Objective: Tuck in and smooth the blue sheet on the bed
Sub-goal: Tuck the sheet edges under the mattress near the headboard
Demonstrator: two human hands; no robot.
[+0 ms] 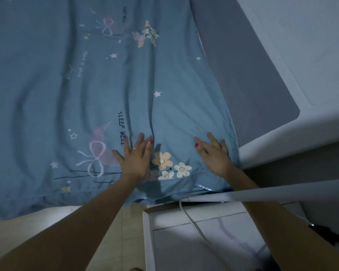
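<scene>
While both arms reach out from the bottom of the view, two hands lie flat on the blue sheet [67, 85] near the close edge of the bed. The left hand [136, 157] has its palm down and its fingers straight and spread, so it grips nothing and only presses on the cloth. It sits between a pink bow picture [95, 159] and some printed flowers [169, 167], just under the words "SLEEP WELL". The right hand [214, 153] is also palm down with straight, spread fingers, and it holds nothing. It presses close to the right corner of the sheet, with its wrist at the sheet's right edge. A fold in the cloth runs up between the two hands, and more soft wrinkles spread across the sheet. The sheet covers most of the bed, and its near edge hangs over the side above the pale floor [37, 227]. To the right of the sheet, a grey strip of mattress [243, 75] shows, beside a white frame [282, 133]. Below it, a white cord [192, 222] lies over a white board [184, 241].
</scene>
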